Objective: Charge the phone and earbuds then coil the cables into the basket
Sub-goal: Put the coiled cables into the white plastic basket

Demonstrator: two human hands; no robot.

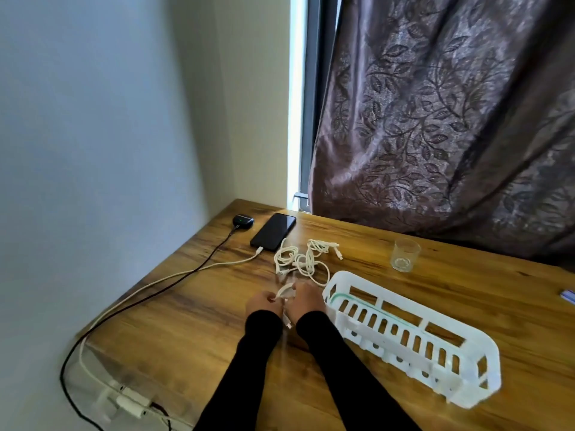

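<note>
A black phone point(273, 231) lies at the back of the wooden table with a white cable point(217, 265) plugged into its near end. Left of it sits a dark earbuds case point(243, 219) with a green light and a black cable point(199, 269) attached. Loose white cables point(303, 258) lie tangled in front of the phone. My left hand point(260, 303) and my right hand point(306, 301) are close together and both pinch one white cable point(284, 292) between them; its plug hangs down by my wrists. The white slotted basket point(413, 334) stands just right of my right hand.
A clear drinking glass point(404, 255) stands behind the basket. White chargers point(130, 401) sit off the table's near left corner, with both charging cables running to them. A patterned curtain point(435, 119) hangs along the back edge, and a wall borders the left.
</note>
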